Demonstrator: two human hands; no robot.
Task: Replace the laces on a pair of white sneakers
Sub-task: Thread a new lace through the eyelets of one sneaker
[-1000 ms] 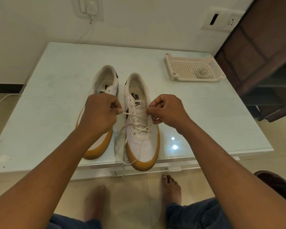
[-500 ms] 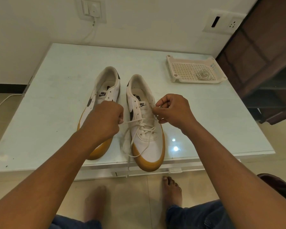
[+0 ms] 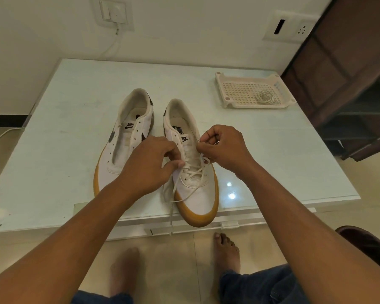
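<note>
- Far left on the wall sits a switch plate (image 3: 112, 13) with a white cable hanging from it.
- The left sneaker (image 3: 127, 154) stands on the pale glass table (image 3: 53, 128), toe toward the near edge. It has a white upper, a gum sole, a dark swoosh and bare eyelets. Its tongue label reads "NIKE".
- The left hand (image 3: 148, 165) reaches in from the near left over that shoe's toe, back of the hand up. Its fingers are curled, and the thumb and forefinger pinch the lace (image 3: 198, 172) at the left eyelet row of the other shoe.
- The right sneaker (image 3: 198, 198) stands just beside the first, toe at the near table edge. "NIKE" reads on both its tongue label and its insole. The lace crosses only the eyelets nearest the toe, and a loose end hangs down past the table edge.
- The right hand (image 3: 225, 148) comes in from the near right. Its fingers are clenched, and the fingertips pinch the lace at the right eyelet row.
- At the far right of the table is a perforated cream tray (image 3: 250, 105) holding a coiled lace (image 3: 264, 98).
- Above the tray, on the wall, is a socket plate (image 3: 290, 26).
- Counted, there are two sneakers, two hands, two laces, one tray, two wall plates and two bare feet (image 3: 226, 251) on the floor.
</note>
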